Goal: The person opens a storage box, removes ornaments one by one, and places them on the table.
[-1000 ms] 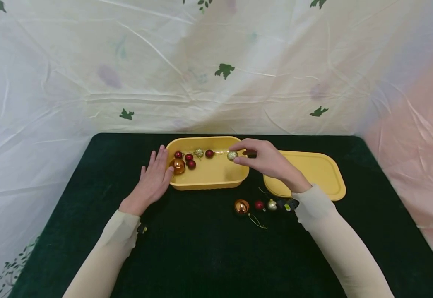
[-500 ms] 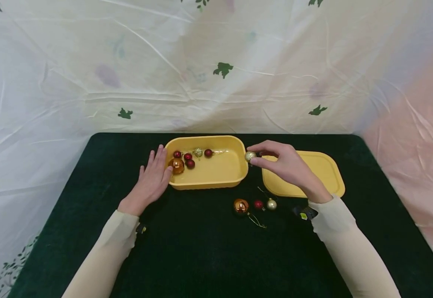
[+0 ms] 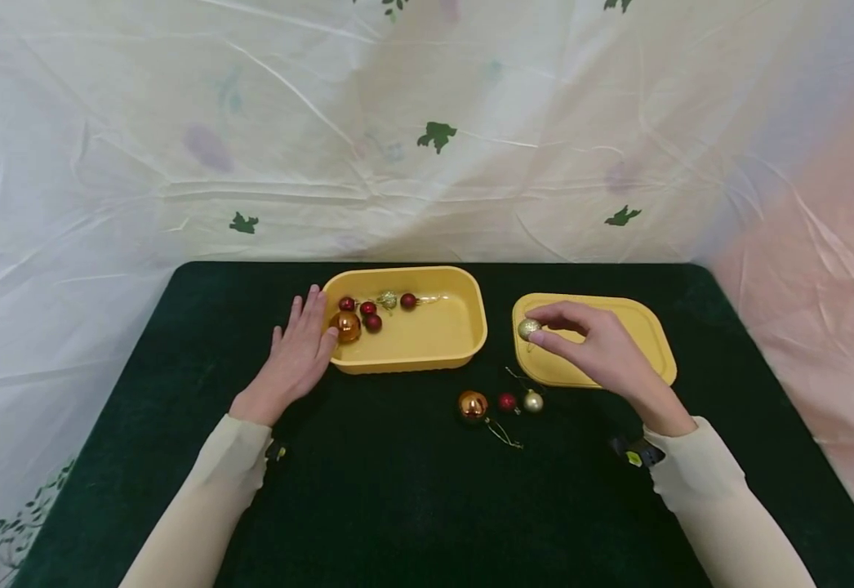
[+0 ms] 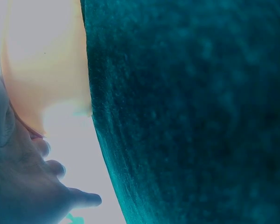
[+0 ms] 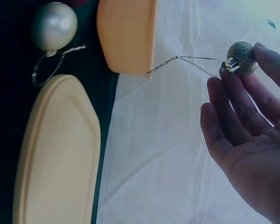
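Observation:
My right hand [image 3: 596, 339] pinches a small glittery gold bauble [image 3: 529, 329] between thumb and fingertips, above the near left part of the yellow lid [image 3: 636, 327]. In the right wrist view a thin cord loop dangles off the metal cap of this glittery bauble [image 5: 242, 58]. With straight fingers, my left hand [image 3: 296, 351] rests against the left end of the yellow box [image 3: 427, 359]. Inside the box lie a large shiny orange bauble [image 3: 346, 327], several small dark red baubles [image 3: 372, 323] and another glittery gold bauble [image 3: 387, 300], mostly gathered at the left.
On the dark green cloth [image 3: 412, 482], in front of box and lid, lie a shiny orange bauble [image 3: 473, 406] with a cord, a small red bauble [image 3: 507, 402] and a matte gold bauble [image 3: 533, 401]. A pale leaf-patterned curtain [image 3: 368, 163] hangs behind the table.
My right hand has carried the glittery gold bauble out from over the box, rightward and toward me, to above the lid. The left hand has stayed at the box.

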### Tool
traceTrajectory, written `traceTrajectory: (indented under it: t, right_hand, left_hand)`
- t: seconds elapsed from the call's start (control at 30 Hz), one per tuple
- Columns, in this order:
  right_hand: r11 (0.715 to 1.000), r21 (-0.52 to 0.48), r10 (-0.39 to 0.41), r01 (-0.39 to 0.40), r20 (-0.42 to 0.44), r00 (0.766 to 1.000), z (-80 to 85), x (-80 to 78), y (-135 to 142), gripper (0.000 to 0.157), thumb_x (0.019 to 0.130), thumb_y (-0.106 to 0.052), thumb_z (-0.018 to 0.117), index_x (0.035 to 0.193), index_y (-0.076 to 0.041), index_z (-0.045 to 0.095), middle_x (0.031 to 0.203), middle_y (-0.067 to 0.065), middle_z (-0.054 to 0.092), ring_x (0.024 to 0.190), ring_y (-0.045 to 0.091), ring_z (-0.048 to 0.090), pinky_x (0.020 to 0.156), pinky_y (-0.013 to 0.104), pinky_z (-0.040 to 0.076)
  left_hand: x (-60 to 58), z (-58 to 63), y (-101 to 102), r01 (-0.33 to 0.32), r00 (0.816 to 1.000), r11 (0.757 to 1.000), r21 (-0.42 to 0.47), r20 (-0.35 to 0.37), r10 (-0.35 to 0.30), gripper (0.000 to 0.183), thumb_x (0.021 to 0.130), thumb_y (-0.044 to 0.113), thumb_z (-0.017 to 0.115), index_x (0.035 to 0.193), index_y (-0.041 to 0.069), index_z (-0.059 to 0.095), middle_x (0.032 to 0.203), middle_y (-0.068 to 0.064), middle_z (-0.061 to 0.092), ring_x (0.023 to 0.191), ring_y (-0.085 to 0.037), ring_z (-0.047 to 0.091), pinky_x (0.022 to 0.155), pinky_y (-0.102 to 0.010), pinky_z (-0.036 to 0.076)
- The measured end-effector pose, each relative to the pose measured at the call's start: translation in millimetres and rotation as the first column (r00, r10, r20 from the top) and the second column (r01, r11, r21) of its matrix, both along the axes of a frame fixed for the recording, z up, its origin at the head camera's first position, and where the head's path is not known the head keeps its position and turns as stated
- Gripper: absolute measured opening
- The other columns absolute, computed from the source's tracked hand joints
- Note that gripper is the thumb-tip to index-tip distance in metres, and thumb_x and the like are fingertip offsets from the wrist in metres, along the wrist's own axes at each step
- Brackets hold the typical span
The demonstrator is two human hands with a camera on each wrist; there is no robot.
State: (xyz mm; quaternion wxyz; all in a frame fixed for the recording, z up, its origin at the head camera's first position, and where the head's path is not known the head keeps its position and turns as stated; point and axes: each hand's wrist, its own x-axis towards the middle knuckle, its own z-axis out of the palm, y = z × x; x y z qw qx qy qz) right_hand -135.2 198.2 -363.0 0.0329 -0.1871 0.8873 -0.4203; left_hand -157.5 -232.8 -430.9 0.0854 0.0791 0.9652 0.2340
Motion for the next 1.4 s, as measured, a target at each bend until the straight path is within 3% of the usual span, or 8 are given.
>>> traceTrajectory:
  t: [0.1, 0.23, 0.37, 0.7, 0.93, 1.2, 1.4]
  right_hand:
    - [1.0, 0.015, -0.012, 0.012, 0.009, 1.0, -1.7, 6.0, 6.4, 0.035, 0.101, -0.034, 0.07, 0.13, -0.016, 0.069, 0.126, 0.0, 0.07, 0.121, 0.022, 0.063, 0.103, 0.052, 0.051]
    - [0.998, 0.049, -0.031, 0.031, 0.015, 0.999, -4.0, 14.2, 16.1, 0.033, 0.101, -0.032, 0.069, 0.13, -0.017, 0.069, 0.124, 0.0, 0.071, 0.119, 0.021, 0.063, 0.099, 0.029, 0.05]
    - [0.996, 0.073, -0.049, 0.048, 0.023, 0.999, -8.3, 21.1, 25.9, 0.032, 0.102, -0.033, 0.069, 0.13, -0.017, 0.069, 0.121, 0.0, 0.071, 0.117, 0.021, 0.064, 0.095, 0.019, 0.048]
    - [0.993, 0.094, -0.071, 0.069, 0.02, 0.997, -20.0, 35.1, 43.1, 0.029, 0.103, -0.033, 0.066, 0.129, -0.02, 0.069, 0.122, -0.003, 0.07, 0.116, 0.016, 0.063, 0.093, 0.02, 0.05]
    - [0.991, 0.103, -0.087, 0.084, 0.032, 0.996, -27.7, 44.1, 47.4, 0.028, 0.104, -0.034, 0.065, 0.128, -0.022, 0.069, 0.121, -0.004, 0.07, 0.11, 0.012, 0.064, 0.094, 0.029, 0.054]
    - [0.988, 0.137, -0.066, 0.064, 0.013, 0.998, -47.7, 47.1, 52.4, 0.029, 0.103, -0.032, 0.067, 0.127, -0.018, 0.07, 0.117, -0.004, 0.072, 0.101, 0.012, 0.067, 0.084, 0.024, 0.056]
    - [0.986, 0.153, -0.072, 0.067, 0.025, 0.997, -56.1, 46.1, 52.0, 0.029, 0.102, -0.033, 0.068, 0.126, -0.017, 0.071, 0.113, -0.006, 0.073, 0.103, 0.014, 0.068, 0.085, 0.026, 0.056]
  left_hand:
    - [0.3, 0.3, -0.2, 0.003, 1.0, 1.0, 0.004, -0.001, -0.003, 0.07, 0.113, 0.04, 0.026, 0.166, 0.013, -0.011, 0.172, -0.004, -0.019, 0.157, -0.036, -0.015, 0.117, -0.076, 0.002]
    - [0.5, 1.4, 0.5, 0.004, 1.0, 1.0, 0.001, 0.002, -0.004, 0.07, 0.113, 0.039, 0.026, 0.166, 0.013, -0.011, 0.172, -0.006, -0.018, 0.157, -0.036, -0.015, 0.117, -0.076, 0.002]
    - [0.6, 2.1, 0.3, 0.003, 1.0, 1.0, 0.0, 0.012, -0.003, 0.07, 0.113, 0.041, 0.026, 0.165, 0.014, -0.013, 0.172, -0.005, -0.018, 0.157, -0.035, -0.016, 0.117, -0.075, 0.001]
    - [1.5, 3.5, 0.4, 0.005, 1.0, 1.0, -0.003, 0.019, -0.005, 0.071, 0.113, 0.042, 0.026, 0.165, 0.014, -0.012, 0.172, -0.004, -0.019, 0.157, -0.035, -0.017, 0.118, -0.075, 0.001]
    - [1.7, 2.2, 0.5, 0.006, 1.0, 1.0, -0.011, 0.007, -0.005, 0.071, 0.113, 0.042, 0.025, 0.165, 0.014, -0.013, 0.172, -0.005, -0.018, 0.157, -0.035, -0.016, 0.118, -0.075, 0.002]
    - [0.8, 2.1, 0.6, 0.01, 1.0, 1.0, -0.017, 0.006, -0.01, 0.071, 0.113, 0.043, 0.024, 0.165, 0.015, -0.014, 0.172, -0.004, -0.019, 0.157, -0.036, -0.016, 0.118, -0.075, 0.002]
    - [-0.8, 2.0, -0.4, 0.008, 1.0, 1.0, -0.022, 0.006, -0.007, 0.07, 0.113, 0.042, 0.024, 0.165, 0.014, -0.013, 0.172, -0.005, -0.018, 0.157, -0.036, -0.014, 0.118, -0.075, 0.002]
